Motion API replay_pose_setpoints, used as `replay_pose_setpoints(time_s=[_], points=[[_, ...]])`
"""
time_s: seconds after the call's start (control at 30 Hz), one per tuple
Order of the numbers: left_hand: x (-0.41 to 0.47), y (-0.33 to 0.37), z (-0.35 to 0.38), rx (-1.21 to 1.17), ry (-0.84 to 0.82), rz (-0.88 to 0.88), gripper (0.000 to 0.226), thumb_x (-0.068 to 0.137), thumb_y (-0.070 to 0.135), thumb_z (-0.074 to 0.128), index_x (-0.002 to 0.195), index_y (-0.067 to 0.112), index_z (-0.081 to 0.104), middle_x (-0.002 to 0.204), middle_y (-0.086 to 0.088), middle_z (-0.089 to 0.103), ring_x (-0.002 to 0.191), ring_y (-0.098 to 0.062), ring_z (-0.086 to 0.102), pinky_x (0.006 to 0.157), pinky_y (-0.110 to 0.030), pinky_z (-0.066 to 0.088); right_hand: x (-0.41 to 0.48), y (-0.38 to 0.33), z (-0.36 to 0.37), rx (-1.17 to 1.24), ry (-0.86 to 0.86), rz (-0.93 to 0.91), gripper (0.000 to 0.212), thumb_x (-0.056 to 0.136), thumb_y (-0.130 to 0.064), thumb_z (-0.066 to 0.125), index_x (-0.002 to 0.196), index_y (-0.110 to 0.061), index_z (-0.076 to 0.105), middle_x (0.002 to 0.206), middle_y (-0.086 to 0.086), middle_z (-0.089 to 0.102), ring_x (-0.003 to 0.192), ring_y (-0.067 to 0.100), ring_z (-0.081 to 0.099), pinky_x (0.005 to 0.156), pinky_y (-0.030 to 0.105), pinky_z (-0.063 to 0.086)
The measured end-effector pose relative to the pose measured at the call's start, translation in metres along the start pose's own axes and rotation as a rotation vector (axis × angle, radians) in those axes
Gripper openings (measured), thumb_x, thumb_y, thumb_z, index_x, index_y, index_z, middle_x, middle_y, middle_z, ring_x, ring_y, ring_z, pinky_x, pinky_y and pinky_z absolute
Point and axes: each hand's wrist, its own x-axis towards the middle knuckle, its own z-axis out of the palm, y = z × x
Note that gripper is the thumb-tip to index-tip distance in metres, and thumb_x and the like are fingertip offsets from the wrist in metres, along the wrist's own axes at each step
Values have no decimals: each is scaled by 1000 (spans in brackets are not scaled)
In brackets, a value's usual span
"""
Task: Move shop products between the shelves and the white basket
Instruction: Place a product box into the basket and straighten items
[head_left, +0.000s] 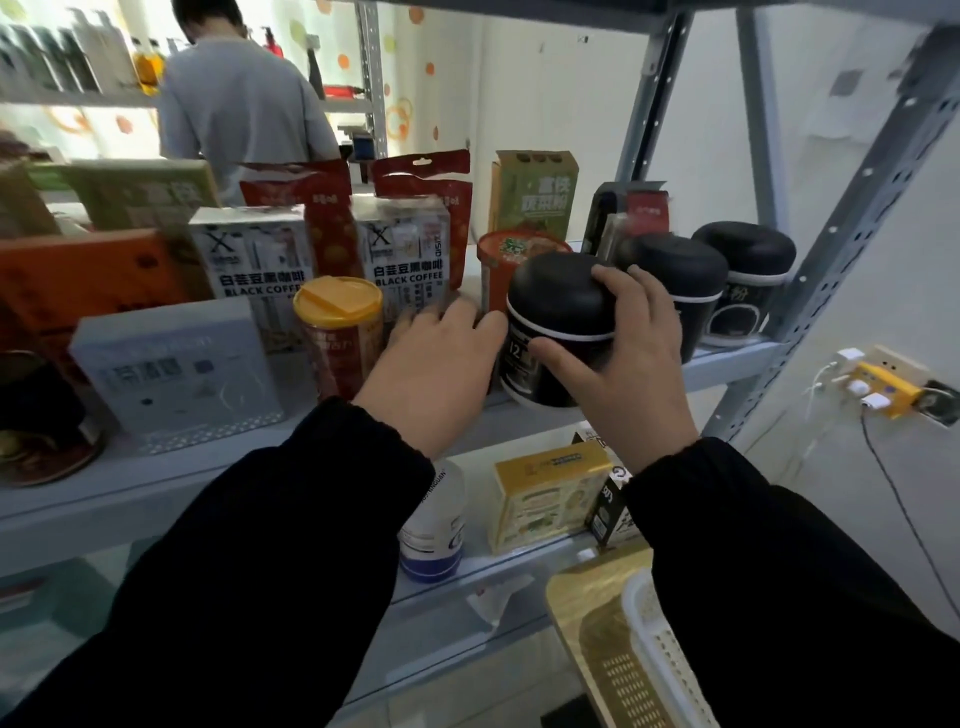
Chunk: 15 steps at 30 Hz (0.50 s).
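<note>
Gripping the black-lidded jar (550, 312), the right hand (628, 343) curls its fingers (605, 280) over the lid's right side, thumb across the body. The jar stands roughly upright at the near edge of the shelf (727, 364). The left hand (436, 374), fingers straight and holding nothing, lies just left of it. The white basket (665, 649) sits low, near and right, below the right forearm, so a carry there would likely go down and toward the person.

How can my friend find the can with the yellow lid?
Look at the grey shelf at hand height. In its front row, just left of the left hand, stands a red can. It alone has a yellow lid; the jars beside have black ones.
</note>
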Motion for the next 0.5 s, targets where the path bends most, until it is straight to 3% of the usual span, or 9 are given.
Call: replay_pose_setpoints(time_s=[0.17,0.33,0.43,0.5], points=[[1,-9,3,-60,27,35,37,96,4,49,125,26,41,130,-9,43,109,-39,52,94,-52,41,3,4,6,-123,38,-22,67,97,-34,70,156,-32,39,154,14,28,144,31,28,120,39,27],[-3,-13,-3,-107,30,67,31,99,14,51,126,29,47,128,-6,40,105,-35,44,93,-49,40,-5,10,5,-100,-24,12,78,95,-17,71,161,-28,30,152,15,34,141,29,35,121,42,32],[-14,-10,-3,-235,92,125,33,98,16,57,129,28,56,125,-3,44,110,-31,43,97,-48,43,-32,4,3,25,62,-59,63,92,-24,70,150,-22,47,143,3,42,136,15,41,115,37,40],[-27,-9,-7,-396,147,147,36,98,20,61,132,30,59,124,3,48,114,-22,46,100,-38,42,-54,-4,3,175,-11,-49,60,89,-38,65,146,-24,49,139,-5,46,132,4,44,110,29,44]])
